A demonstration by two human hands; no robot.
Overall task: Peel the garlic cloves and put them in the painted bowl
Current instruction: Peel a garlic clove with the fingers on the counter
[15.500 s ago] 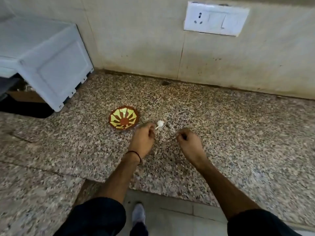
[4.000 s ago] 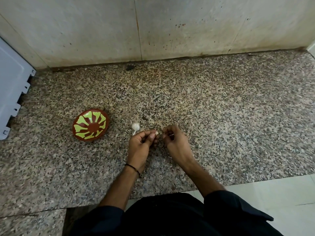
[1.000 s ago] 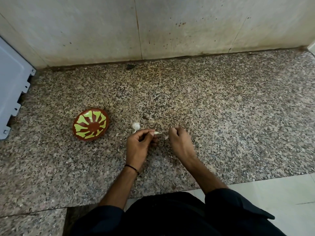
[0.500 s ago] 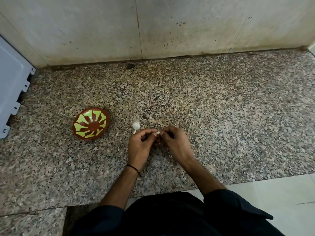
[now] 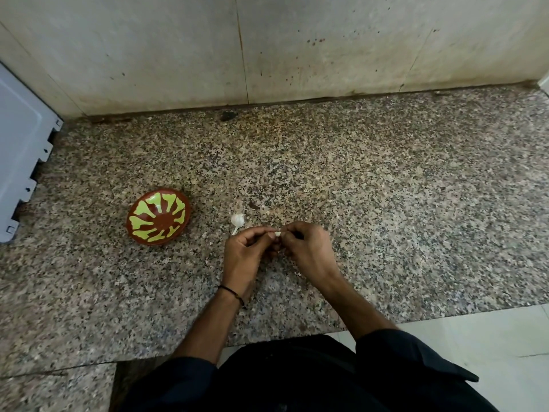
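Two hands pinch a clove point(image 5: 277, 233) above a speckled tabletop point(image 5: 386, 203).
At frame centre, the left hand point(image 5: 242, 257) and right hand point(image 5: 309, 248) grip the clove between curled fingertips. A bulb point(image 5: 237, 220) lies just upper left of them, and the bowl point(image 5: 159, 217) sits farther left.

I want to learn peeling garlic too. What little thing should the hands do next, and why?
Probably the right hand should tug skin off the garlic clove while the left hand pinches it. Both hands meet on that clove above the counter, and the painted bowl holds no clove yet.
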